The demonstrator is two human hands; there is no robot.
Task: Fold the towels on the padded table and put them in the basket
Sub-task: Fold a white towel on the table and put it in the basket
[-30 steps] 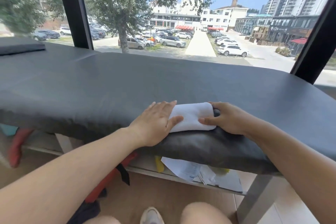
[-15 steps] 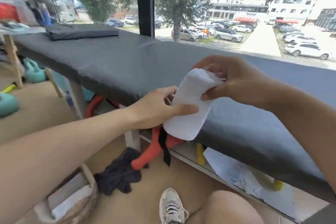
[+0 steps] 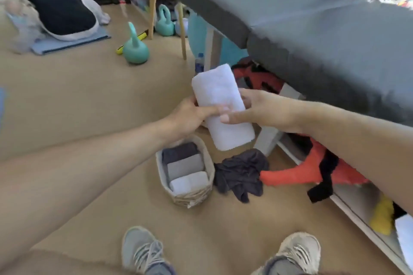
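Head view: both hands are up in mid-air with the folded white towel (image 3: 220,107) between them, off the worktop (image 3: 312,29) and hovering above and a little beyond the basket (image 3: 185,196). The towel is a compact oblong, its long axis running from the far upper left down toward the near lower right, the lower end pointing toward the floor just right of the basket's far rim. The left hand (image 3: 190,116) has a grip from the left side, thumb laid across the towel's face, the fingers hidden behind it. The right hand (image 3: 259,109) holds the opposite edge, thumb stretched along the front and the fingers behind, so the towel is pinched between thumb and fingers on each side.

Down on the tan floor, the woven basket stands upright with three folded towels (image 3: 185,166) lined up inside: dark grey farthest, mid grey in the middle, white nearest. Just right of the basket lies a crumpled dark cloth (image 3: 241,174), touching an orange item (image 3: 312,167) under the padded grey worktop. A teal kettlebell (image 3: 135,49) sits well away, and two sneakers (image 3: 143,250) show at the bottom.
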